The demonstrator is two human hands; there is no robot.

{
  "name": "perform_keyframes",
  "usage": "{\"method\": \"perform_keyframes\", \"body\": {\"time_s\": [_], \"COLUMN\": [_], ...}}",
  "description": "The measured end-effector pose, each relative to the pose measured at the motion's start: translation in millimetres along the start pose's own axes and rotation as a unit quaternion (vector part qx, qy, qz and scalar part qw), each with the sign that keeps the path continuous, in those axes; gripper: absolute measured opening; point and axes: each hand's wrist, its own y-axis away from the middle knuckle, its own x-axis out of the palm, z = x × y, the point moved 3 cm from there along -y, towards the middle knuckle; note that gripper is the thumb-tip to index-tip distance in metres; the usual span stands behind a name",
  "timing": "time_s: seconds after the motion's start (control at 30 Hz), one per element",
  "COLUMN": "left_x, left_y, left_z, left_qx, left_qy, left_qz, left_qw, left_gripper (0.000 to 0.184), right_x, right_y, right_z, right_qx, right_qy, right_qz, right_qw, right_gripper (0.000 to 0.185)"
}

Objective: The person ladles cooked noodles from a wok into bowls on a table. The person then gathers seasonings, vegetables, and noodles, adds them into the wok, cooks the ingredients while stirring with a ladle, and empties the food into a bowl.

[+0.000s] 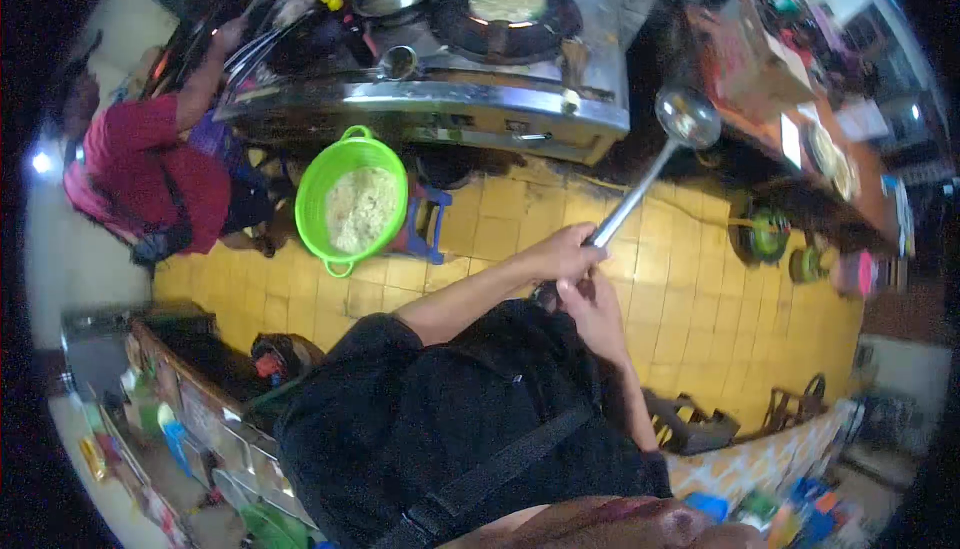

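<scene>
A long-handled metal ladle (pixel 688 117) stretches forward and right from my body, its round bowl past the stove's right corner. My left hand (pixel 562 254) is closed around its handle (pixel 632 207). Just below, my right hand (pixel 595 314) is closed at the handle's lower end, its thumb raised. On the stove at the front, a dark wok (pixel 505 44) holds a pale, flat mass of food (pixel 507 3). Left of my hands stands a bright green basket (pixel 312 199) filled with whitish, crumbly food (pixel 362 211).
A blue stool (pixel 430 224) stands beside and partly under the basket. A person in a red shirt (pixel 150 174) works at the stove's left (pixel 300 99). At right is a counter (pixel 850 149) with boxes. Low furniture (pixel 700 424) stands behind me on yellow tiles (pixel 500 214).
</scene>
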Motion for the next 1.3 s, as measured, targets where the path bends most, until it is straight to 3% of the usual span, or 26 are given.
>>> {"method": "perform_keyframes", "body": {"time_s": [0.07, 0.13, 0.17, 0.2, 0.27, 0.33, 0.4, 0.47, 0.5, 0.57, 0.6, 0.67, 0.73, 0.77, 0.83, 0.87, 0.93, 0.97, 1.0, 1.03, 1.07, 1.1, 1.17, 1.2, 1.27, 1.3], "left_x": [-40.5, -84.3, -103.8, -125.5, -163.3, -200.6, -239.8, -268.2, -280.1, -302.5, -309.5, -319.6, -330.2, -348.2, -360.4, -355.9, -369.6, -380.1, -390.0, -399.5, -406.0, -408.3, -421.7, -426.0, -427.2, -428.4], "left_y": [-45.6, -83.8, -88.1, -110.3, -137.8, -150.6, -154.2, -145.1, -140.1, -127.3, -117.2, -93.8, -81.8, -80.0, -83.8, -78.9, -85.9, -92.9, -97.9, -101.4, -105.5, -105.2, -115.2, -118.6, -128.7, -133.7], "left_z": [5.8, -9.5, -30.3, -38.1, -57.3, -65.8, -50.7, -23.4, -1.1, 41.5, 62.5, 94.2, 118.9, 163.0, 184.1, 171.0, 181.6, 181.5, 177.2, 173.3, 169.2, 147.8, 140.6, 137.7, 123.5, 119.5], "left_qx": [0.048, 0.054, 0.049, 0.023, 0.088, 0.107, 0.131, 0.09, 0.048, -0.02, -0.05, -0.024, -0.065, -0.079, -0.122, -0.146, -0.13, -0.116, -0.116, -0.102, -0.088, -0.083, -0.087, -0.096, -0.109, -0.1], "left_qy": [0.042, 0.042, 0.004, 0.011, 0.096, 0.182, 0.089, 0.141, 0.158, 0.197, 0.219, 0.245, 0.242, 0.268, 0.292, 0.292, 0.304, 0.324, 0.315, 0.269, 0.223, 0.232, 0.223, 0.223, 0.206, 0.203], "left_qz": [-0.054, -0.078, -0.138, -0.112, -0.156, -0.097, -0.252, -0.265, -0.267, -0.28, -0.289, -0.297, -0.312, -0.236, -0.241, -0.324, -0.26, -0.215, -0.206, -0.211, -0.215, -0.234, -0.238, -0.25, -0.242, -0.23], "left_qw": [0.997, 0.995, 0.989, 0.993, 0.979, 0.973, 0.955, 0.95, 0.949, 0.939, 0.931, 0.923, 0.916, 0.931, 0.917, 0.888, 0.907, 0.914, 0.919, 0.934, 0.947, 0.94, 0.941, 0.937, 0.942, 0.946], "left_gripper": [0.027, 0.031, 0.033, 0.038, 0.047, 0.052, 0.05, 0.049, 0.048, 0.045, 0.043, 0.039, 0.038, 0.035, 0.032, 0.031, 0.031, 0.031, 0.031, 0.03, 0.029, 0.031, 0.032, 0.033, 0.032, 0.031], "right_x": [8.9, 0.8, -4.8, -11.8, -35.2, -50.1, -57.9, -66.3, -69.4, -77.3, -75.6, -76.0, -44.2, -27.1, -30.2, -38.6, -61.6, -64.1, -64.4, -53.7, -30.7, -12.0, -2.7, -13.0, -52.8, -65.3], "right_y": [-58.0, -124.4, -156.4, -190.7, -279.1, -340.2, -425.0, -489.5, -504.0, -530.8, -547.5, -567.6, -530.3, -515.3, -524.0, -532.1, -560.1, -564.4, -559.9, -562.2, -561.2, -555.4, -549.6, -547.2, -567.3, -578.4], "right_z": [34.3, 50.6, 55.7, 62.8, 49.4, 87.2, 74.2, 61.1, 57.9, 69.6, 51.9, 13.2, 40.0, 53.0, 67.8, 78.7, 64.3, 61.4, 63.1, 49.7, 35.0, 30.2, 40.4, 65.7, 54.3, 39.6], "right_qx": [0.025, 0.046, 0.07, 0.069, 0.064, 0.07, 0.057, 0.02, 0.025, -0.121, -0.118, -0.223, -0.138, -0.115, -0.016, 0.085, 0.175, 0.116, 0.027, -0.075, -0.096, -0.104, -0.071, 0.085, 0.195, 0.139], "right_qy": [-0.31, -0.348, -0.392, -0.385, -0.392, -0.162, -0.155, 0.04, 0.038, 0.334, 0.334, 0.522, 0.569, 0.577, 0.286, -0.025, -0.29, -0.194, 0.047, 0.329, 0.458, 0.478, 0.289, 0.023, -0.317, -0.252], "right_qz": [-0.049, -0.02, -0.005, 0.002, 0.017, -0.044, -0.014, 0.039, 0.039, -0.068, -0.074, -0.193, -0.109, -0.071, 0.011, 0.059, 0.043, 0.02, -0.002, -0.079, -0.108, -0.11, -0.044, 0.042, 0.033, 0.067], "right_qw": [0.949, 0.936, 0.917, 0.92, 0.918, 0.983, 0.986, 0.998, 0.998, 0.932, 0.932, 0.801, 0.803, 0.806, 0.958, 0.994, 0.94, 0.974, 0.999, 0.938, 0.877, 0.865, 0.954, 0.995, 0.928, 0.955], "right_gripper": [0.029, 0.031, 0.033, 0.032, 0.019, 0.008, 0.019, 0.019, 0.019, 0.021, 0.021, 0.023, 0.021, 0.022, 0.025, 0.02, 0.013, 0.014, 0.019, 0.021, 0.022, 0.024, 0.028, 0.031, 0.029, 0.021]}}
